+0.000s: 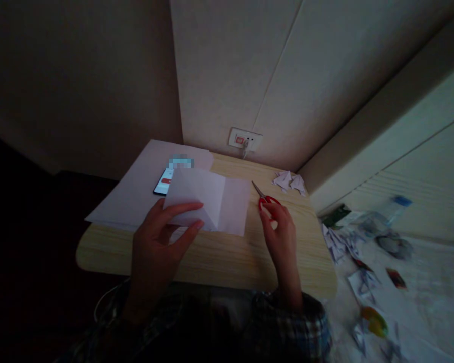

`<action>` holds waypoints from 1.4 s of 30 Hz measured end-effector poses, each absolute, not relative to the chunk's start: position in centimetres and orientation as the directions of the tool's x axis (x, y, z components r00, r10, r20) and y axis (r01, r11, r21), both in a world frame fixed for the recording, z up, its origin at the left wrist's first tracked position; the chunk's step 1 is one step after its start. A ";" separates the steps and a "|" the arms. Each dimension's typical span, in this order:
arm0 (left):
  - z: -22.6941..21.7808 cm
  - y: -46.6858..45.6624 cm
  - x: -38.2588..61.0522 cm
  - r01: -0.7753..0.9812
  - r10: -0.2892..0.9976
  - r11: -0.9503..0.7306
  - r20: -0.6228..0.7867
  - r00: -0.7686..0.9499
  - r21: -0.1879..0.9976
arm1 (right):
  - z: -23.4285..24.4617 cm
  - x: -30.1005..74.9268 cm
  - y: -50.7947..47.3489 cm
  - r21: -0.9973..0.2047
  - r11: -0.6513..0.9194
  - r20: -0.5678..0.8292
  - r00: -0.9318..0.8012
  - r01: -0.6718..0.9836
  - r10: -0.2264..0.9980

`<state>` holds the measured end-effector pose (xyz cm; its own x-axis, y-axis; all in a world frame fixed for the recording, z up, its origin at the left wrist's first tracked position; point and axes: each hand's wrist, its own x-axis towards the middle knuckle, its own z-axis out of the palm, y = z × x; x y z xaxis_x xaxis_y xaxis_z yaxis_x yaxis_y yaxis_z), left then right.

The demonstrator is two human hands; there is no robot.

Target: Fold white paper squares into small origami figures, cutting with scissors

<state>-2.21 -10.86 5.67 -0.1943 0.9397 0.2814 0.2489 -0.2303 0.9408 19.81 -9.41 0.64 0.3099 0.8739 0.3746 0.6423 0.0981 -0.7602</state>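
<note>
A small wooden table (212, 262) fills a dim corner. The left hand (155, 242) pinches the folded paper (208, 199) lying at its middle. The right hand (282, 237), half curled, touches the scissors (267, 199) beside the sheet; whether it grips them is unclear.

We see a pale wooden table (219, 257) carrying white sheets (124, 201) at its left with a phone (162, 182) on them, a folded sheet (212, 199) mid-table, red scissors (267, 200) just right of it, and small folded papers (289, 181) at the far right corner.

Plaid shirt sleeves (287, 322), dark checks; bare hands (155, 242).
</note>
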 end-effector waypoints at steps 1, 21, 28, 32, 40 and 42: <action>5.8 -10.9 -2.3 0.245 0.940 -0.228 0.279 -0.196 0.942 | -0.1 20.6 -8.8 -0.709 0.065 0.387 0.310 0.703 0.868; 6.2 -11.0 -2.0 0.076 0.942 -0.166 0.181 -0.283 0.983 | -1.4 22.2 -6.5 -0.852 -0.140 0.102 0.421 0.505 0.901; 8.3 -10.1 -0.6 0.040 0.883 -0.367 0.361 -0.300 0.929 | 1.3 17.5 -11.2 -0.996 0.068 0.055 0.195 -0.060 0.979; 9.2 -10.8 0.0 0.079 0.864 -0.363 0.367 -0.344 0.928 | 1.5 15.2 -12.9 -0.991 0.113 0.119 -0.083 -0.072 0.989; 8.9 -11.0 -0.3 0.269 0.817 -0.349 0.432 -0.382 0.898 | 1.9 14.2 -14.2 -0.981 0.137 0.111 -0.181 0.140 0.977; 8.8 -10.9 -0.3 0.290 0.801 -0.364 0.456 -0.388 0.885 | 2.3 14.6 -14.5 -0.974 0.157 0.127 -0.181 0.165 0.975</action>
